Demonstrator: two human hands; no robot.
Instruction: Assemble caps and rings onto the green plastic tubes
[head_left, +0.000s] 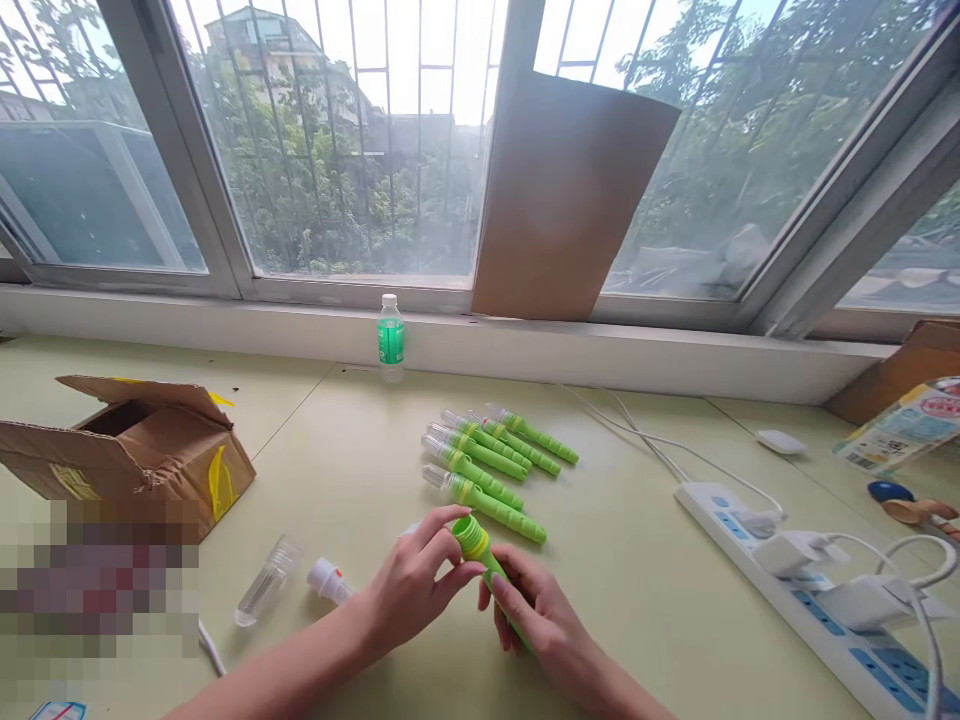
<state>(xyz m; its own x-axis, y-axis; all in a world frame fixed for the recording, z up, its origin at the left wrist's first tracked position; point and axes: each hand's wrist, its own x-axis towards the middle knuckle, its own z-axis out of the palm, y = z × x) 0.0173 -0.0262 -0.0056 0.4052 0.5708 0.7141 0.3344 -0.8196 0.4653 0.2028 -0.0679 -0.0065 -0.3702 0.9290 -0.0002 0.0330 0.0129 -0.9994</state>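
My right hand (541,608) wraps round the lower part of a green ribbed plastic handle (491,562). Its open threaded mouth, with a yellow ring below, tilts up toward my left hand (420,572). The left thumb and fingers close about that top end. Left of my hands lie a clear plastic tube (268,582) and a white plastic piece (327,578) with a red mark, partly hidden by my left forearm. Beyond my hands rest several green handles with clear caps (491,505), lying side by side.
An open cardboard box (187,470) stands at left, beside a blurred-out patch. A bottle with a green label (391,340) stands by the window ledge. On the right are a white power strip (795,600) with plugged chargers, cables, a white mouse-like object (780,442) and a printed package (900,425).
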